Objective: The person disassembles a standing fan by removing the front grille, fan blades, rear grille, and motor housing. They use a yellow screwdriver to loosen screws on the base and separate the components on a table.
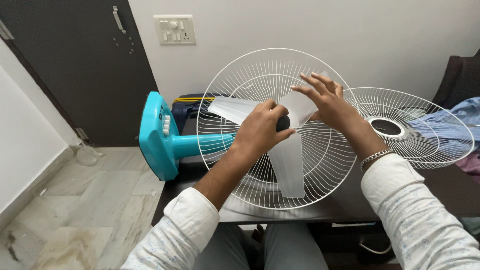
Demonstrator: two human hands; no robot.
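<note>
A table fan lies on its side on a dark table (pixel 350 207), its turquoise base (pixel 156 135) pointing left. Its white wire rear guard (pixel 250 75) faces me with translucent white blades (pixel 287 167) mounted in front. My left hand (pixel 260 130) is closed around the black hub cap (pixel 283 123) at the blades' centre. My right hand (pixel 327 102) rests with fingers spread flat on the upper right blade. A silver bracelet (pixel 375 157) sits on my right wrist.
A second white wire guard (pixel 430 145) with a dark centre ring lies flat on the table to the right. Clothes (pixel 460 120) are piled at the far right. A dark door (pixel 75 70) and marble floor (pixel 90 210) are to the left, a wall switch plate (pixel 174 29) behind.
</note>
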